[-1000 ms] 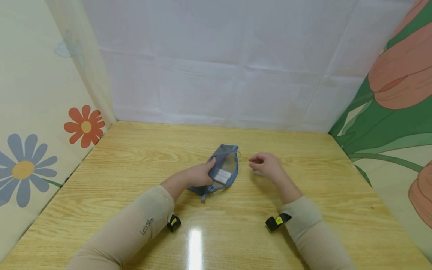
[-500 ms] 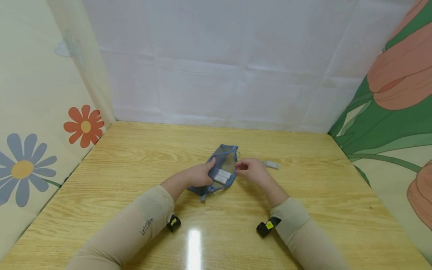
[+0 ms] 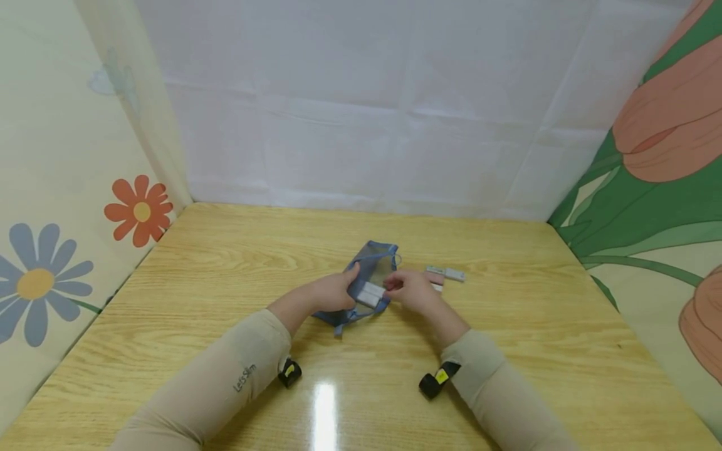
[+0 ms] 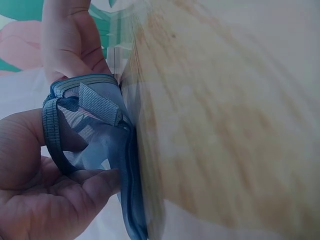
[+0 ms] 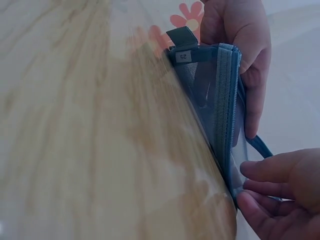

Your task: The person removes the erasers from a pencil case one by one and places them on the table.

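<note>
A blue mesh zip pouch point(image 3: 376, 257) lies tilted on the table, its mouth facing right. My left hand point(image 3: 333, 292) grips its left side, with the thumb over the upper edge; the left wrist view shows a digit through the mesh point(image 4: 100, 145). White block-like pieces point(image 3: 370, 294) sit inside the pouch. At the pouch's right rim is my right hand point(image 3: 414, 291), its fingers half bent. In the right wrist view, the thumb point(image 5: 265, 170) and fingertips stand a little apart beside the pouch corner; nothing shows held between them.
Just beyond my right hand, small flat pieces lie on the wooden table point(image 3: 254, 238): a pale grey-white one point(image 3: 454, 274) and a pinkish one point(image 3: 435, 278). A white cloth point(image 3: 361, 125) hangs at the back, with flower-printed sheets on both sides.
My right hand has moved left from beside the small pieces to the pouch's rim, uncovering those pieces. My left hand and the pouch have stayed in place.
</note>
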`<action>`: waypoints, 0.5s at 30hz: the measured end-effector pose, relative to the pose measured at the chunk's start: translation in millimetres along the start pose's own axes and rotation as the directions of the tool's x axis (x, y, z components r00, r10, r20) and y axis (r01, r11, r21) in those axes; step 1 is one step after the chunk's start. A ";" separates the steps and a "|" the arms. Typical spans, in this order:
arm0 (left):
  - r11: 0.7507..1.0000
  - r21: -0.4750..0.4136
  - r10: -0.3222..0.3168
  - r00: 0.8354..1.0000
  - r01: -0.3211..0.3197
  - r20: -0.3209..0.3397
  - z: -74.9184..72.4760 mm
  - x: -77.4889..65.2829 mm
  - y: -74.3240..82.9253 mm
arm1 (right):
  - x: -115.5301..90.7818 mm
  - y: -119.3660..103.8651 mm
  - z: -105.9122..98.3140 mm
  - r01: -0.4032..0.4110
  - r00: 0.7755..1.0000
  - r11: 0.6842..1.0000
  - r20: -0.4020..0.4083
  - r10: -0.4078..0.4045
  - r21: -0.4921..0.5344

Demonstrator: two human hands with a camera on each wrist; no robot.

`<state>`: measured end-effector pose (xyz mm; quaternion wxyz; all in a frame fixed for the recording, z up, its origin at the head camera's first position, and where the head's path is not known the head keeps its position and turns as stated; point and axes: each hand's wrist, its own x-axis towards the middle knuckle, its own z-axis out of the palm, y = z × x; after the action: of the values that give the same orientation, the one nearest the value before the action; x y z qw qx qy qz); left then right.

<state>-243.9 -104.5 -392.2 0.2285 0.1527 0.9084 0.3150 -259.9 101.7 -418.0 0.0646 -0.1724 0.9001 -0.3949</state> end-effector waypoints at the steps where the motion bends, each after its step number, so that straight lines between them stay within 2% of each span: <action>1: 1.000 -0.002 0.000 1.000 0.000 0.001 -0.1 0.0 -0.1 | 0.1 -0.5 0.3 -0.005 1.000 1.000 0.004 0.005 -0.007; 4: 1.000 -0.003 0.002 1.000 -0.002 0.004 -0.4 0.1 0.0 | 1.2 -0.6 1.4 -0.018 1.000 1.000 0.025 0.019 -0.024; 8: 1.000 -0.009 0.000 1.000 0.001 0.012 -0.6 0.2 -0.1 | 3.2 1.3 2.6 0.008 0.999 0.999 0.041 -0.006 -0.052; 15: 1.000 -0.008 0.004 1.000 -0.004 0.007 -0.5 0.6 -0.2 | 4.6 -0.9 3.9 -0.001 0.999 0.994 0.035 0.004 -0.113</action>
<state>-244.6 -104.7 -392.2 0.2318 0.1546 0.9061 0.3183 -263.0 96.8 -419.9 0.0709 -0.1815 0.9199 -0.3403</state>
